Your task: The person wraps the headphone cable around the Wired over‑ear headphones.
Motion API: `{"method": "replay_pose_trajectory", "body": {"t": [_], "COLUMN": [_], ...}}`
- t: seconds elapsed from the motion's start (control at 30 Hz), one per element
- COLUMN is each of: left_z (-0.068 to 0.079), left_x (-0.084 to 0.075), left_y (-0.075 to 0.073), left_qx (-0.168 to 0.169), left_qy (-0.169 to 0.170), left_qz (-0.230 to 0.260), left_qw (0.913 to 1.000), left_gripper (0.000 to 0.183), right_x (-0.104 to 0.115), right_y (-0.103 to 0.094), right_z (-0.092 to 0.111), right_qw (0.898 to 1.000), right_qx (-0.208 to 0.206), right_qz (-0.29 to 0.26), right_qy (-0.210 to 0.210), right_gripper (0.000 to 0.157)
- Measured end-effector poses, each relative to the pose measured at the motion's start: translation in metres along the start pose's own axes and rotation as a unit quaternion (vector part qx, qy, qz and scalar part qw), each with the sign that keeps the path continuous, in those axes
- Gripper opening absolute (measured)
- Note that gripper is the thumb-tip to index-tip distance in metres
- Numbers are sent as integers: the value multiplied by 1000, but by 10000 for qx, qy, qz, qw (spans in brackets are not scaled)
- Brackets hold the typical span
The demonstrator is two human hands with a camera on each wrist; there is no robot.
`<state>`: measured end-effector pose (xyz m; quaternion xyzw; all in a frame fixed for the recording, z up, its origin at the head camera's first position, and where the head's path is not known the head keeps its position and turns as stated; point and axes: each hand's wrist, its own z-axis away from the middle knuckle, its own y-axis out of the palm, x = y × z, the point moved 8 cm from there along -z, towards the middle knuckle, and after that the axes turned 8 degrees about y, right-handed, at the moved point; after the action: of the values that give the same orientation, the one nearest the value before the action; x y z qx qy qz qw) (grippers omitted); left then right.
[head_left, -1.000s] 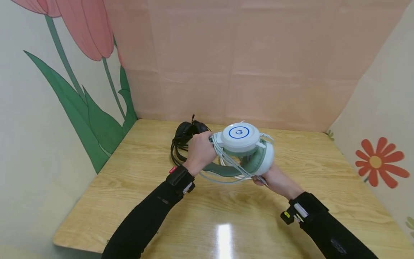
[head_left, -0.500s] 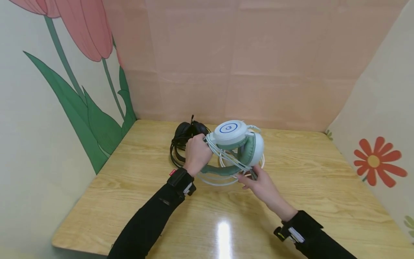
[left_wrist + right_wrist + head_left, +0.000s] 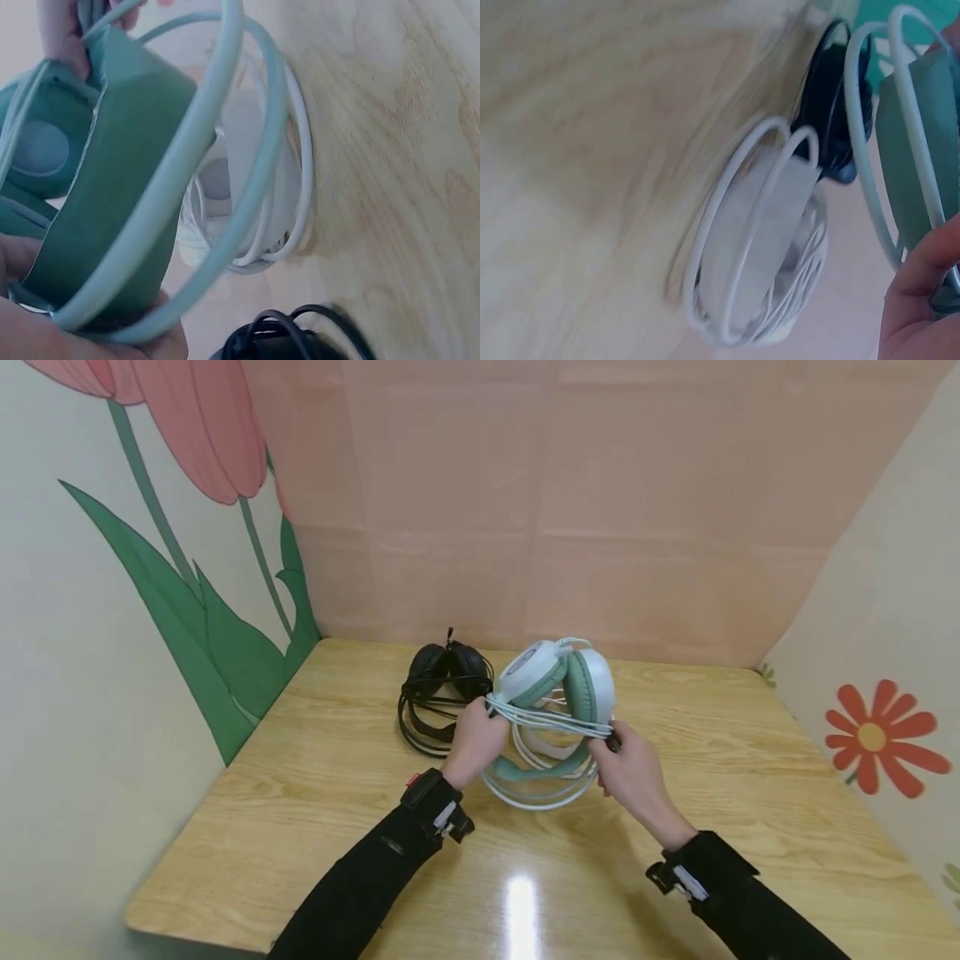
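Both hands hold a pair of light blue headphones (image 3: pixel 596 685) with green ear pads, its pale cable wound in loops around it. The left hand (image 3: pixel 476 743) grips its left side, where the cable bundle starts. On the opposite side, the right hand (image 3: pixel 633 772) grips it below the right ear cup, fingers curled by the cable. Both ear cups point away from the person, and the green-padded headband (image 3: pixel 127 172) hangs nearer. Behind them, white headphones (image 3: pixel 746 232) with a wound white cable rest on the table, mostly hidden in the head view.
Black headphones (image 3: pixel 427 668) with a coiled black cable lie on the wooden table (image 3: pixel 720 760), just beyond the left hand. A pink-covered wall (image 3: pixel 450 527) rises at the back edge. Painted walls stand on both sides.
The light blue headphones have turned, so the left ear cup has gone from face-up to tilted sideways. The right hand has shifted from underneath to the right side, and the left hand has moved slightly nearer the person.
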<state>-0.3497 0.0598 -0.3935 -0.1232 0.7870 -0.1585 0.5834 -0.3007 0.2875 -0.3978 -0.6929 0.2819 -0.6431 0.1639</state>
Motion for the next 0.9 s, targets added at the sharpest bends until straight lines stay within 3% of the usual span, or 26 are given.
{"method": "replay_pose_trajectory", "body": {"t": [0.07, 0.27, 0.37, 0.5, 0.6, 0.8, 0.9], "left_z": [2, 3, 3, 3, 2, 2, 5], "left_x": [-5, -15, -18, -24, -31, -36, -36], "left_y": [6, 26, 39, 55, 64, 95, 114], "left_qx": [297, 971, 1202, 1250, 1127, 1115, 1223], "left_qy": [-2, 139, 143, 260, 447, 448, 342], "left_qz": [53, -188, 193, 638, 833, 1371, 1263], "left_qw": [9995, 9950, 9925, 9898, 9891, 9832, 9838], "left_gripper": [9, 13, 18, 42, 49, 32, 27], "right_x": [-3, -7, -11, -20, -29, -51, -67], "right_y": [-7, -35, -47, -64, -80, -112, -120], "right_z": [-4, -16, -23, -30, -36, -46, -50], "right_qw": [9998, 9966, 9954, 9946, 9927, 9894, 9884], "right_qx": [-46, -342, -365, -407, -519, -410, -138], "right_qz": [182, 745, 864, 948, 1090, 1394, 1503], "right_qy": [25, -127, -185, -125, -62, 59, 174], "right_gripper": [28, 29, 27, 24, 24, 29, 32]}}
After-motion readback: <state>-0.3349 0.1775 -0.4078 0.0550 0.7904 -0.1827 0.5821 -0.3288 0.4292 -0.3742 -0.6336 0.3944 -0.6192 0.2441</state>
